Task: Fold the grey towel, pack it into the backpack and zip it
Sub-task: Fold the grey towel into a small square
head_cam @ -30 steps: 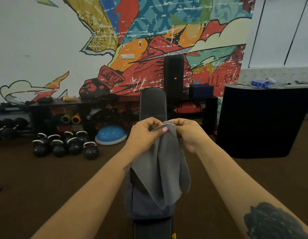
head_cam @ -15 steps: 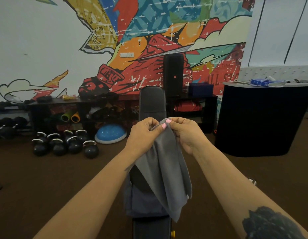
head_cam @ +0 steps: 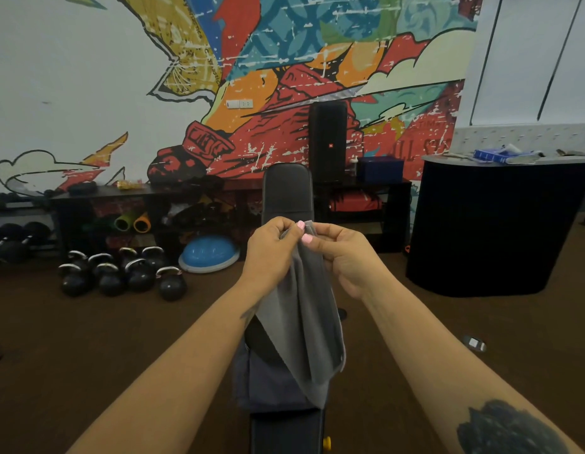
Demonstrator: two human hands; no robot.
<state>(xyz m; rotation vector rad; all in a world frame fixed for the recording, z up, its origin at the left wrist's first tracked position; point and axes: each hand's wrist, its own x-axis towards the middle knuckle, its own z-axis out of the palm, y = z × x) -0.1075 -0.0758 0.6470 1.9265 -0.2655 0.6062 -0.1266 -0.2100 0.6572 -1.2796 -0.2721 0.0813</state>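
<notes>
Holding the grey towel (head_cam: pixel 301 326) up at chest height, I have both hands pinched shut on its top edge, thumbs and fingertips pressed close together so the two upper corners nearly meet. My left hand (head_cam: pixel 271 253) grips the near-left corner and my right hand (head_cam: pixel 340 257) grips the one just beside it, the knuckles of the two almost touching. From that pinch the towel hangs straight down, its long axis vertical, draped in loose folds that taper to a point low in the view. Directly under it, on the padded bench (head_cam: pixel 286 191) that runs away from me, sits the dark backpack (head_cam: pixel 268 385); the hanging cloth covers most of its right side, and I cannot tell whether its zip is open. So what matters is that the bag lies below and slightly nearer to me than my hands, on the same centre line, with neither hand clearly closer to it. By my reckoning the fold is only partly made: the cloth looks doubled lengthwise but is still long. The next fold likely needs the bottom brought up to the top, or the towel laid flat along the bench, before it will fit the bag.
</notes>
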